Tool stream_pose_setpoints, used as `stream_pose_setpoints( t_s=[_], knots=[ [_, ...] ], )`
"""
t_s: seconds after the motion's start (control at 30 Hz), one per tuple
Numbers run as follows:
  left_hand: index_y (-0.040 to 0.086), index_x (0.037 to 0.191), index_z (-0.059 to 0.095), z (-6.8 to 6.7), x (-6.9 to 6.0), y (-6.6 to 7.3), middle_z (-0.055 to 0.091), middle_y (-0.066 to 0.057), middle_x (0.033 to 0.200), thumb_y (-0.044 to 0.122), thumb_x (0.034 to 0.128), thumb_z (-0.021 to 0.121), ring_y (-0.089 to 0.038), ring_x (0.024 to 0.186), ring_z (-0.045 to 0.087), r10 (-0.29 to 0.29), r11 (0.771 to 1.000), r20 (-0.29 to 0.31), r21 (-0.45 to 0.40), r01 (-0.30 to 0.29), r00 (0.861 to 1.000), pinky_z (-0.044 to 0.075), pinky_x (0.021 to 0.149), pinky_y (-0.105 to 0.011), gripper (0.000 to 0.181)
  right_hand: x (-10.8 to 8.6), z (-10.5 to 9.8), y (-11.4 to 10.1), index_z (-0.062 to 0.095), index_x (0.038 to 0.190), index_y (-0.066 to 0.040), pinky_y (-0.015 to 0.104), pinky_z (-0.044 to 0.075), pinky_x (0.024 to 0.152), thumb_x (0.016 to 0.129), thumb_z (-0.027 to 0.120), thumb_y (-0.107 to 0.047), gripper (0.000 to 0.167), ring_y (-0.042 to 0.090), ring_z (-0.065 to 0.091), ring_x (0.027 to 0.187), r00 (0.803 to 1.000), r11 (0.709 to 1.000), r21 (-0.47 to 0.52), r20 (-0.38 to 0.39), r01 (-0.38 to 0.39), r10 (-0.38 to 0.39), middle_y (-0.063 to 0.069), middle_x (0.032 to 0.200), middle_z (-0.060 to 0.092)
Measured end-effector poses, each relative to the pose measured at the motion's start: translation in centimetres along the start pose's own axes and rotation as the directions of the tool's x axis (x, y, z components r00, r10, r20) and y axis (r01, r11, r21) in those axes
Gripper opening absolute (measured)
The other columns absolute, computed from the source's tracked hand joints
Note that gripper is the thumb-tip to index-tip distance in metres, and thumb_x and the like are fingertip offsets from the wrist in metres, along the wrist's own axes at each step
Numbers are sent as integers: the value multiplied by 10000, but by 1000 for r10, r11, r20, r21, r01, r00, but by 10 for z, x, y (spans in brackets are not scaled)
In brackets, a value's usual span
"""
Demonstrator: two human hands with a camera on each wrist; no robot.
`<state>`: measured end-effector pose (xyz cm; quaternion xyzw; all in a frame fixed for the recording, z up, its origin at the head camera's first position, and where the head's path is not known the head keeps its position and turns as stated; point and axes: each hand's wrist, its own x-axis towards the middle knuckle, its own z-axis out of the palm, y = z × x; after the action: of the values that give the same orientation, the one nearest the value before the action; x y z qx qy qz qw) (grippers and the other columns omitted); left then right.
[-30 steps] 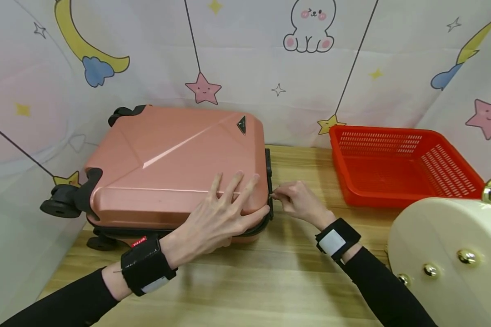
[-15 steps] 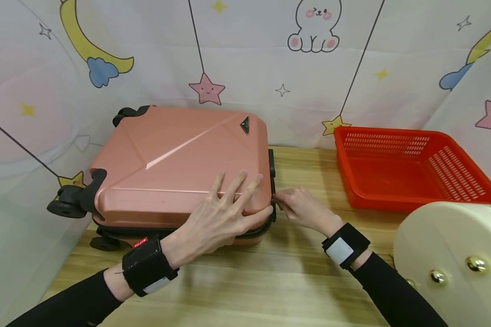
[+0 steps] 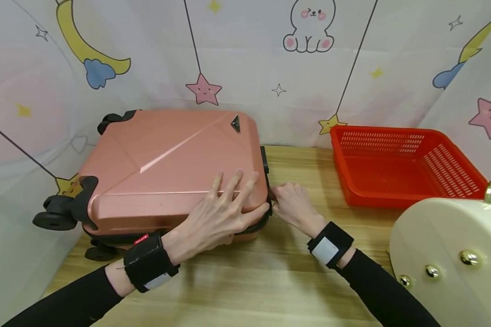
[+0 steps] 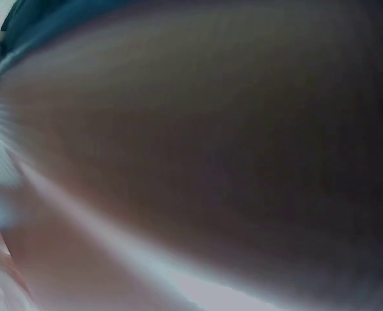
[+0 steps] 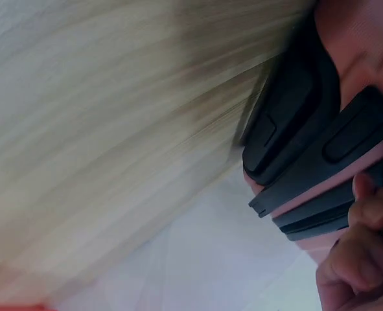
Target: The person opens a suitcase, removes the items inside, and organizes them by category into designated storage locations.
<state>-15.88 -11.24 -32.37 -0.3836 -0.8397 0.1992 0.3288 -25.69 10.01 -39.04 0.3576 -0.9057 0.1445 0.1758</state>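
A pink hard-shell suitcase (image 3: 180, 159) lies flat at the left in the head view, its black wheels to the left. The left hand (image 3: 218, 215) rests on its near right corner with fingers spread. At the suitcase's right side, the right hand (image 3: 293, 204) has curled fingers pinching at the black zipper seam; the small part between the fingertips is hidden. In the right wrist view, curled fingers (image 5: 363, 256) are beside the black seam and black handle (image 5: 327, 155). A blurred, close pinkish-brown surface fills most of the left wrist view.
A red plastic basket (image 3: 352, 193) stands at the back right. A cream rounded object with gold knobs (image 3: 442, 231) is at the right, near the right forearm. Behind the wooden table (image 3: 237, 290) hangs a printed cloth (image 3: 245, 59).
The suitcase has shifted slightly left and turned a little. The right hand has followed its right side, with its wrist turned. The left hand keeps its place on top.
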Motion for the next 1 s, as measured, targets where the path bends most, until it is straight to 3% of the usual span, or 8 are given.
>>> stream_pose_setpoints(
  t_s=[0.1,0.23,0.37,0.6,0.73,0.8,0.9,1.0],
  knots=[
    [340,1368,560,4,-2,-3,505,-204,1472,475,691,821,-409,1268,557,-29,1000,-39,-2,29,999,543,912,-584,738,0,0,1,471,591,-147,293,288,420,827,619,17,323,172,485,464,1000,1000,8,-4,18,-18,-53,503,371],
    [372,1365,563,9,-2,-9,514,-177,1472,397,822,703,-369,1267,564,-68,997,-87,19,70,994,549,897,-558,561,-4,-9,1,464,594,-155,252,237,446,838,614,27,339,108,413,472,996,997,24,39,75,-75,-83,529,328],
    [393,1363,559,11,-3,-14,498,-168,1487,319,775,723,-357,1281,561,-82,996,-76,37,85,994,548,914,-549,614,-14,-19,-9,419,582,-170,213,190,480,794,614,63,371,43,331,508,988,990,42,74,136,-139,-112,579,249],
    [401,1336,557,7,-7,-16,490,-177,1492,385,688,801,-366,1295,550,-95,995,-66,25,96,993,532,929,-563,692,-37,-22,-33,499,608,-180,138,212,479,756,615,76,317,-33,320,522,969,957,158,19,242,-248,-161,594,278],
    [384,1365,542,3,-9,-15,504,-175,1476,472,669,832,-369,1300,537,-82,995,-72,46,86,994,524,942,-559,758,-43,-20,-40,511,617,-173,117,190,488,774,614,71,308,-41,283,528,967,944,221,6,246,-253,-161,600,260],
    [368,1371,548,2,-8,-14,523,-166,1465,442,706,818,-362,1293,548,-70,995,-83,70,76,994,530,942,-548,722,-44,-18,-38,555,636,-158,112,261,491,783,612,85,289,-44,354,530,969,940,246,4,237,-246,-159,573,354],
    [333,1366,564,1,-9,-12,553,-164,1440,403,778,764,-360,1269,574,-43,995,-98,89,52,994,542,936,-537,625,-41,-15,-26,608,655,-137,155,376,511,742,585,124,276,-11,465,541,974,943,246,-24,223,-224,-102,565,513],
    [304,1362,571,0,-9,-8,568,-171,1423,351,851,698,-369,1247,595,-24,996,-96,84,32,995,557,916,-538,528,-25,-10,-5,611,647,-125,225,457,524,721,572,143,280,47,547,559,984,962,205,-31,178,-175,-44,597,599]
  ],
)
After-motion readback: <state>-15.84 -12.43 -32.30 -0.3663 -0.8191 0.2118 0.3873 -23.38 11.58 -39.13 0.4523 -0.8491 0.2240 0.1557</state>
